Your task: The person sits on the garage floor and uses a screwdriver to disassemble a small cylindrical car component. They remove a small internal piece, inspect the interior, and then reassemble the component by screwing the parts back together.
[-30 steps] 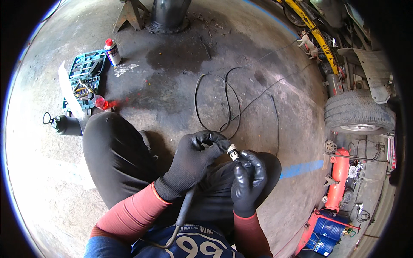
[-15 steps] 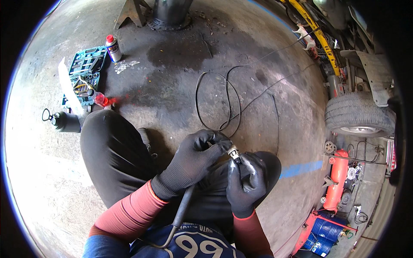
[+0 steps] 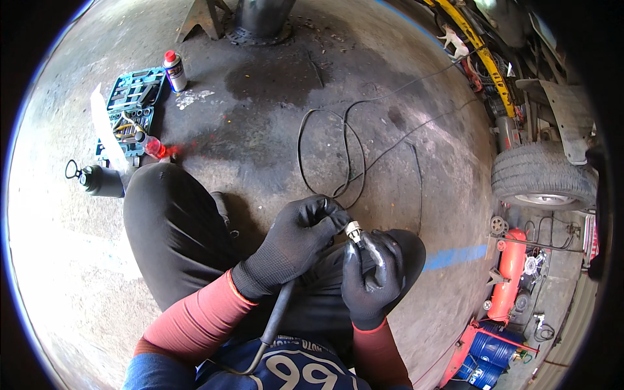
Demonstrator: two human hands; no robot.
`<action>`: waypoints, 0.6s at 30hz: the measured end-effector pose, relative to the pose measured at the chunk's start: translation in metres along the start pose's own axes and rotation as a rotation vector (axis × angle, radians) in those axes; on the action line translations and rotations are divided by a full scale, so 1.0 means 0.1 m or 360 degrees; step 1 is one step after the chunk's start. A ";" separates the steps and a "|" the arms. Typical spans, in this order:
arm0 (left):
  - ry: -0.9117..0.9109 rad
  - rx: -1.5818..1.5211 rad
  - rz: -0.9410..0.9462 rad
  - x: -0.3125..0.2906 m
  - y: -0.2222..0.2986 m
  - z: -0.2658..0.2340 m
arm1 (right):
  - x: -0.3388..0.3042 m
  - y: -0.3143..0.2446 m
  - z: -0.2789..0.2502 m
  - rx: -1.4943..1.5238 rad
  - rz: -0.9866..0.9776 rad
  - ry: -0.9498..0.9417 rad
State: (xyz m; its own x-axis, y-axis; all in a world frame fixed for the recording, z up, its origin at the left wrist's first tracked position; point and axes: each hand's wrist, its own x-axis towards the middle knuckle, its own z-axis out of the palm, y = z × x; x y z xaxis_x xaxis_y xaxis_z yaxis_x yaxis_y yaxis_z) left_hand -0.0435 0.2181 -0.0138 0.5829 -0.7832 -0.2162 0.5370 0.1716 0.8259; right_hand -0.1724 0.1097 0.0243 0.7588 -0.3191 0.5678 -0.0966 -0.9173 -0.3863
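A small pale metal cylindrical fitting [image 3: 353, 229] with dark slots and a dark lower end is held between my two black-gloved hands above my lap. My left hand [image 3: 296, 229] is closed, its thumb and forefinger pinching the fitting's upper end. The fingertips of my right hand [image 3: 375, 279] grip the lower end and partly hide it. A dark grey sleeve-like tube [image 3: 278, 311] with a thin cord runs from my shirt up under my left wrist.
At left lie an open teal socket set [image 3: 135, 91], a red-capped spray can [image 3: 175, 71], a bottle of red liquid [image 3: 153, 147] and a black flask [image 3: 103, 181]. A looped black cable [image 3: 301, 146] crosses the floor. Rightward are a tire [image 3: 545, 172] and a red tank [image 3: 508, 276].
The fitting has turned slightly between my fingertips, and my right fingers cover more of its dark end. My hands stay in nearly the same place. A pale shape at upper right has shifted.
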 end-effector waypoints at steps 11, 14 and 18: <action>0.0143 0.0128 0.0150 -0.02 -0.04 0.01 | 0.00 0.02 0.07 0.0189 0.0203 -0.0097; 0.0161 0.0142 0.0260 -0.01 -0.08 0.02 | -0.04 0.03 0.12 0.0399 0.0374 -0.0091; 0.0111 0.0256 0.0098 -0.03 -0.10 0.00 | -0.05 0.03 0.16 0.0496 0.0512 -0.0014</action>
State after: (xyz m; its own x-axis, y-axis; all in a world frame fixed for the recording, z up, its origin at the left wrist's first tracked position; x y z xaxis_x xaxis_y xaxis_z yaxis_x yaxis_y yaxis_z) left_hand -0.0509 0.2184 -0.0215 0.6555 -0.7300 -0.1933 0.3978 0.1162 0.9101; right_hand -0.1664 0.1127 0.0088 0.7276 -0.5729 0.3773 -0.1307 -0.6557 -0.7436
